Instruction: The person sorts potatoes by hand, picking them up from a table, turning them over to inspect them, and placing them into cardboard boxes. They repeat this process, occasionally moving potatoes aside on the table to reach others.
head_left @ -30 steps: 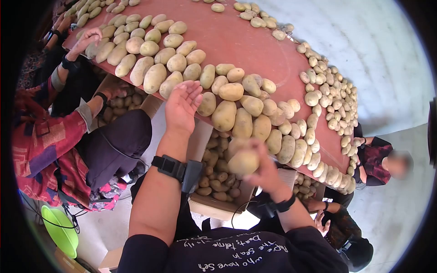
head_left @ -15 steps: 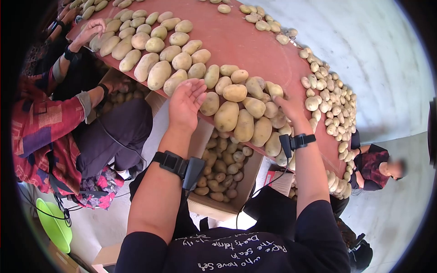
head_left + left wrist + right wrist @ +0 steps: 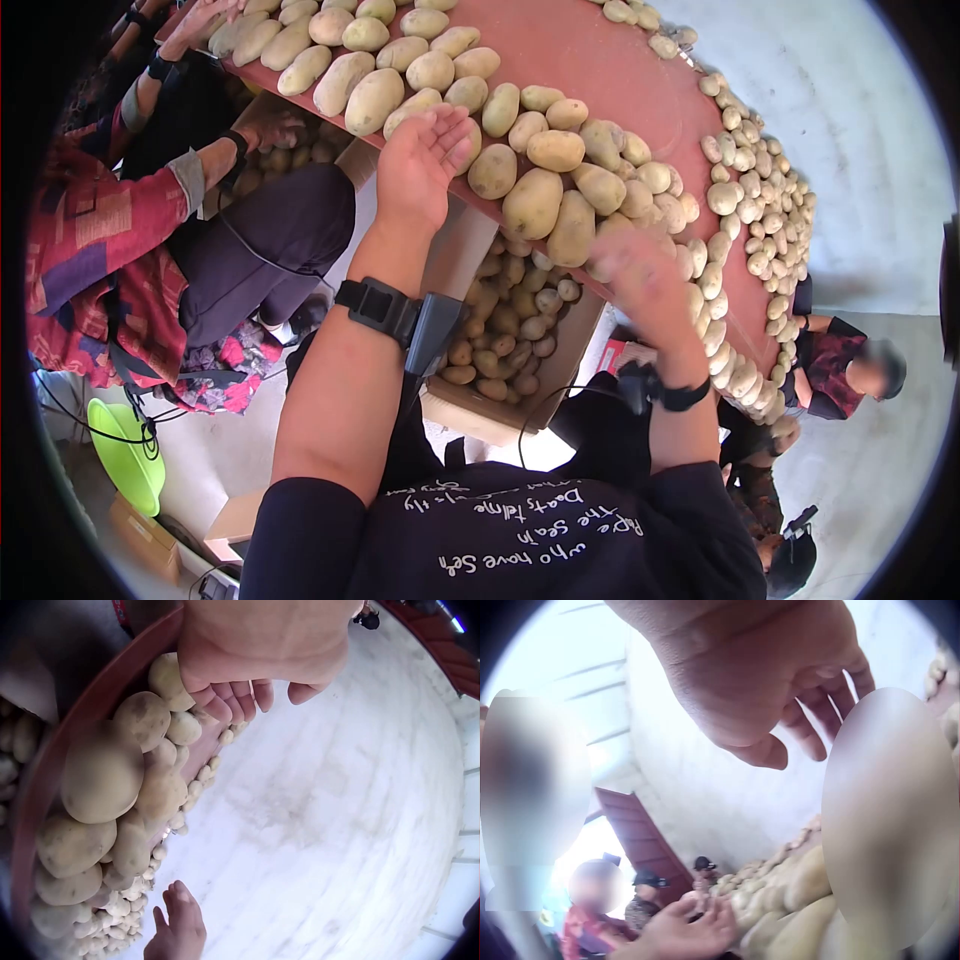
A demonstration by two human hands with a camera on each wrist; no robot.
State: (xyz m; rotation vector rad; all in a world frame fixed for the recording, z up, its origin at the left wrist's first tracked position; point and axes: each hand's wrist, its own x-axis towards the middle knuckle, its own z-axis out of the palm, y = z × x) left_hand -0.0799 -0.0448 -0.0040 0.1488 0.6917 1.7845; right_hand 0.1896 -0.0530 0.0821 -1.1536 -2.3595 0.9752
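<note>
My left hand [image 3: 420, 175] is held palm up at the edge of the red table, fingers loosely bent and nothing in them. Close beside it lie large yellowish potatoes [image 3: 532, 203] in a thick row. Blurred in the head view, my right hand [image 3: 640, 275] hovers by the near edge of the row, over smaller potatoes. Its fingers [image 3: 802, 731] hang loosely bent and hold nothing in the right wrist view. Below the table edge, between my arms, stands a cardboard box [image 3: 470, 412] with many potatoes inside.
Across the red table [image 3: 600, 75], more potatoes [image 3: 765, 220] line the far edge by a pale wall. At left a person in a patterned red sleeve [image 3: 120, 260] reaches toward the table and another box. A green basin [image 3: 125, 455] stands on the floor; a cable crosses near my box.
My right hand held a potato a second ago, then reached onto the row; now it is back nearer me without one. The head view has shifted, while the left hand keeps its pose.
</note>
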